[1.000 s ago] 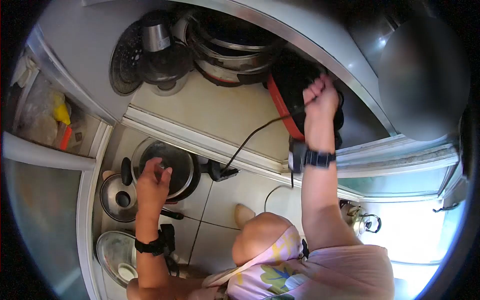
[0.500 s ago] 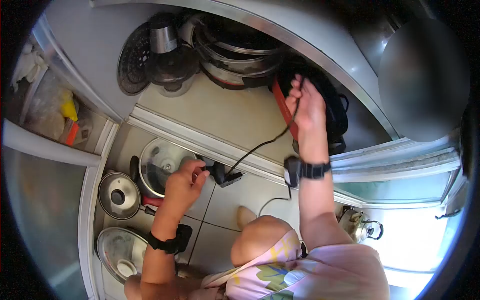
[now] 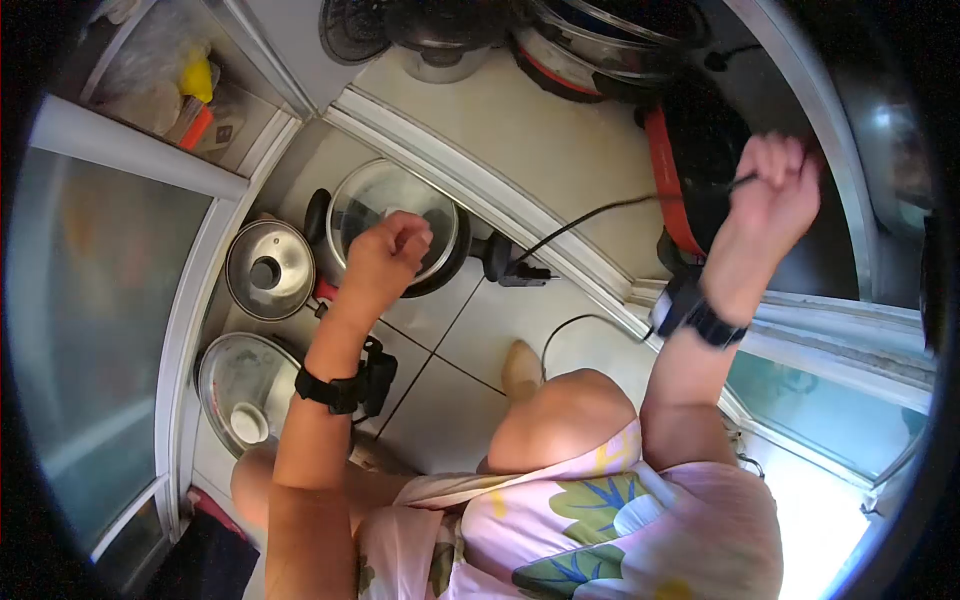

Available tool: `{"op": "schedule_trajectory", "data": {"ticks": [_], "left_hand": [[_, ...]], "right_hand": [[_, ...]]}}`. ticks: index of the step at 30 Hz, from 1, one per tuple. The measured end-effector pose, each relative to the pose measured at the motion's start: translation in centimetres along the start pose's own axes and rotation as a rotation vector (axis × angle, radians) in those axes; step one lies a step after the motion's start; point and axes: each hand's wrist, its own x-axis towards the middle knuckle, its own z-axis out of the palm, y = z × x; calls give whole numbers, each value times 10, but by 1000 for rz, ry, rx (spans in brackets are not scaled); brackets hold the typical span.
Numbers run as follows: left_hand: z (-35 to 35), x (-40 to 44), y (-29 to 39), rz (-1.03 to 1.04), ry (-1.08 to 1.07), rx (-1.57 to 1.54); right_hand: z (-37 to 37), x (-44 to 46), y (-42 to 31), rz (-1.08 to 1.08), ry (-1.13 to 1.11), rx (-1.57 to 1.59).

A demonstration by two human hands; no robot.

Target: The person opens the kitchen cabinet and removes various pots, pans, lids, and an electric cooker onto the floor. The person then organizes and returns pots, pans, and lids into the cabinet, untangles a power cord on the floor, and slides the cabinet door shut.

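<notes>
My right hand [image 3: 775, 190] is closed around a black cord [image 3: 615, 206] beside a black appliance with a red side panel [image 3: 672, 180] in the cabinet. The cord runs left across the cabinet floor to a black piece [image 3: 527, 276] at the sill, whose kind I cannot make out. My left hand [image 3: 388, 258] hovers over a pan with a glass lid [image 3: 370, 185], its fingers loosely curled and nothing visible in them. The pan's black handle [image 3: 493, 254] points right, close to the black piece.
More lidded cookware stands on the tiles: a small pot lid [image 3: 268, 270] and a large glass lid [image 3: 235, 385]. Steel pots [image 3: 590, 50] sit deeper in the cabinet. A raised sill [image 3: 480, 195] borders it. Bagged items [image 3: 165, 95] fill the left compartment. My knee [image 3: 565, 420] is near the sill.
My right hand has moved right and closed on the cord, drawing it straighter. My left hand has left the pan handle's end and is now over the lid. The view has shifted.
</notes>
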Motion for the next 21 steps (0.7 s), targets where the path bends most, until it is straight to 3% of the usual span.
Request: {"op": "schedule_trajectory", "data": {"ticks": [1,4,8,9,10,12,13,14,16,17,18,19,20,21], "left_hand": [[2,-1,5,-8,-7,-6],[18,-6,29,32,-146,120],[39,-10,85,-60,-293,-818],[42,-12,101,-62,-287,-818],[44,-15,117,-88,-323,-950],[34,-20,137,-111,-353,-1076],[24,-22,143,-89,-369,-999],[15,-25,150,-67,-380,-923],[7,-38,163,-131,-278,-936],[-2,-43,159,-189,-341,-800],[-11,-49,156,-254,-397,-656],[-19,-54,157,-234,-299,-589],[-33,-55,156,-225,-225,-565],[-54,-56,154,-233,-259,-530]], "right_hand": [[27,-31,-1,-19,5,-118],[29,-100,-6,148,-273,-447],[44,-117,-10,730,-790,-770],[54,-115,-3,839,-951,-841],[53,-114,5,838,-957,-836],[36,-121,29,671,-1314,-633],[19,-123,35,1060,-1023,-461],[9,-132,45,1059,-1034,-453],[-13,-155,68,983,-942,-866],[-34,-168,80,900,-1197,-979],[-26,-173,77,988,-1201,-811],[-14,-168,65,1204,-1061,-483],[9,-157,40,1230,-886,-346],[-12,-154,35,1167,-883,-386]]}}
